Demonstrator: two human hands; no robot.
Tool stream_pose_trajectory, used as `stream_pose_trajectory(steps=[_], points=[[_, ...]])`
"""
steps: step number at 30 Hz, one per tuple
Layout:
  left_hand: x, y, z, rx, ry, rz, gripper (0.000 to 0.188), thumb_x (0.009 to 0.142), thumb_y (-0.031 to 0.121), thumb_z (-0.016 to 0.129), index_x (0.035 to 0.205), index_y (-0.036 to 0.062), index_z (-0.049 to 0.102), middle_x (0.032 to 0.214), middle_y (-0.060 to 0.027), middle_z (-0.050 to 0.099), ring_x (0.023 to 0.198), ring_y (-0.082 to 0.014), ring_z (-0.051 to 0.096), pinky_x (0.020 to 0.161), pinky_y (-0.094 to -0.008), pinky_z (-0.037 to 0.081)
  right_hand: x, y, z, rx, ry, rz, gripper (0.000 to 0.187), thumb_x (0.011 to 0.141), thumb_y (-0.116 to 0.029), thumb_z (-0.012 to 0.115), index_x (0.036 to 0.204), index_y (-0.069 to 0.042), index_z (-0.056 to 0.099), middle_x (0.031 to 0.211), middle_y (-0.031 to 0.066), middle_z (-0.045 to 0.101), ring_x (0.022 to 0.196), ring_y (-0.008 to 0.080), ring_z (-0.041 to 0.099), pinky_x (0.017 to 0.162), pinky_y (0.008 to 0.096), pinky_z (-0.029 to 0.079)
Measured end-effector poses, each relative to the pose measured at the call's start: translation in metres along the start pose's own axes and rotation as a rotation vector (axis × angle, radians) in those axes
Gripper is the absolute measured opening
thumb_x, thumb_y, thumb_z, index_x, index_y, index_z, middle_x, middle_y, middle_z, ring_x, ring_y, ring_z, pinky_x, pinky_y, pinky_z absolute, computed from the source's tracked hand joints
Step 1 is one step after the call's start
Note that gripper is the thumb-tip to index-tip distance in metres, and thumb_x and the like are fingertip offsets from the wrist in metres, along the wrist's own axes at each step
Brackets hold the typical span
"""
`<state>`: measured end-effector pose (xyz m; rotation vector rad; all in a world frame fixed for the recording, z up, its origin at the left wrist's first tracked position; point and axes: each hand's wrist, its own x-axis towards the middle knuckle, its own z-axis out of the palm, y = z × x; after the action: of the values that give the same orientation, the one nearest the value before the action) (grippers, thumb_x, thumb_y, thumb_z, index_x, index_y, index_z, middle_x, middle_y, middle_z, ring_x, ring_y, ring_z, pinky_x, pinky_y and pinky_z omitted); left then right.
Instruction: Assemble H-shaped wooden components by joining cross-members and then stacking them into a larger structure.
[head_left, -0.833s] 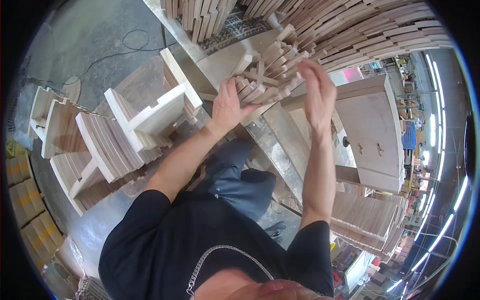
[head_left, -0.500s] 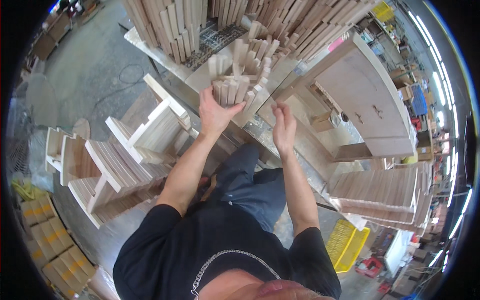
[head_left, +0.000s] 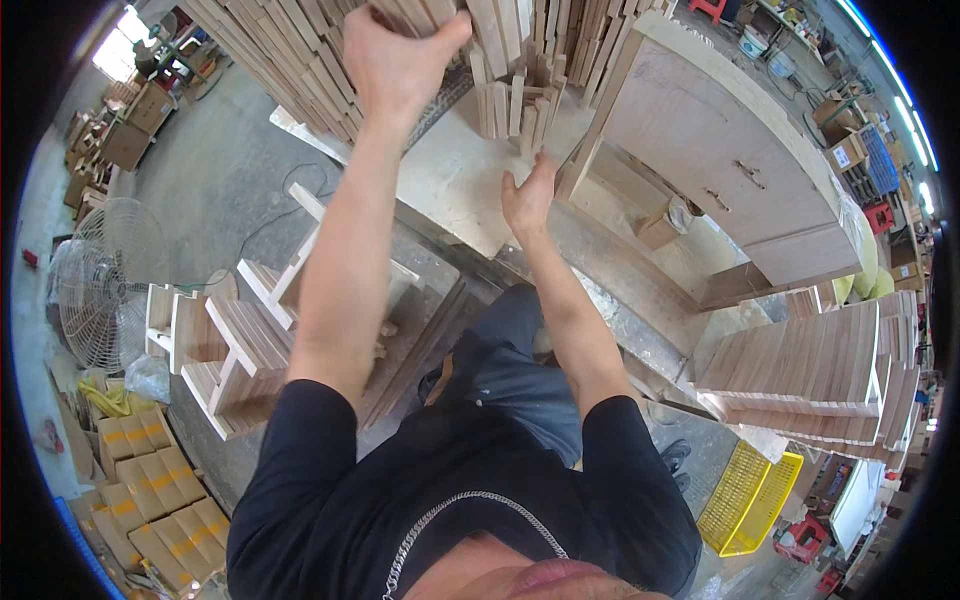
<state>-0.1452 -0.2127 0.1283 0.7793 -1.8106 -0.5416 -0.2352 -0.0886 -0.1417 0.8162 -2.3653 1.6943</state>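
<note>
My left hand (head_left: pixel 392 68) reaches to the far edge of the view, closed around a bundle of wooden strips (head_left: pixel 418 14), thumb on one side and fingers on the other. Part of that bundle is cut off by the picture's edge. Nearer to me my right hand (head_left: pixel 530 196) is open, its thumb apart from the fingers and nothing in its palm. Its fingertips are just short of a small group of short wooden strips (head_left: pixel 497 112) standing on the pale board (head_left: pixel 450 195); whether they touch cannot be made out.
Tall stacks of strips (head_left: pixel 300 65) rise at the far left of the table. A curved wooden panel (head_left: pixel 720 150) stands at right, beside stacked curved slats (head_left: pixel 795 365). Notched wooden pieces (head_left: pixel 245 345), a fan (head_left: pixel 108 285), cartons (head_left: pixel 165 485) and a yellow basket (head_left: pixel 750 497) surround me.
My left hand has moved forward with the bundle it was gripping. My right hand remains near the short strips, and fewer stand at the board's front. My view has also shifted.
</note>
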Motion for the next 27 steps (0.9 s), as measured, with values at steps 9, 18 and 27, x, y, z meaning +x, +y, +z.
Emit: stream_pose_trajectory(steps=[9, 18, 27], points=[[0.079, -0.072, 0.079, -0.021, -0.315, 0.188, 0.079, 0.070, 0.046, 0.084, 0.121, -0.0104, 0.061, 0.110, -0.0196, 0.072, 0.103, -0.0292, 0.070, 0.092, -0.0369, 0.054, 0.056, 0.015, 0.017, -0.065, 0.033, 0.177, 0.108, 0.076, -0.009, 0.078, 0.159, 0.003, 0.011, 0.161, 0.0281, 0.022, 0.152, 0.0442, 0.020, 0.126, 0.0505, 0.021], [0.102, -0.103, 0.128, -0.383, -0.632, 0.237, 0.071, 0.073, 0.033, 0.078, 0.126, -0.0090, 0.059, 0.118, -0.0197, 0.069, 0.109, -0.0270, 0.067, 0.097, -0.0372, 0.051, 0.088, 0.031, 0.016, -0.026, 0.095, 0.039, 0.103, 0.075, -0.012, 0.077, 0.159, 0.002, 0.019, 0.157, 0.0269, 0.034, 0.144, 0.0437, 0.037, 0.122, 0.0473, 0.033], [0.111, -0.121, 0.147, -0.643, -0.857, 0.079, 0.063, 0.083, 0.007, 0.069, 0.141, -0.0034, 0.045, 0.130, -0.0120, 0.060, 0.117, -0.0211, 0.061, 0.103, -0.0353, 0.050, 0.099, 0.039, 0.028, 0.224, 0.080, 0.127, 0.108, 0.067, -0.004, 0.081, 0.159, -0.004, 0.024, 0.146, 0.0265, 0.042, 0.138, 0.0435, 0.042, 0.119, 0.0475, 0.036]])
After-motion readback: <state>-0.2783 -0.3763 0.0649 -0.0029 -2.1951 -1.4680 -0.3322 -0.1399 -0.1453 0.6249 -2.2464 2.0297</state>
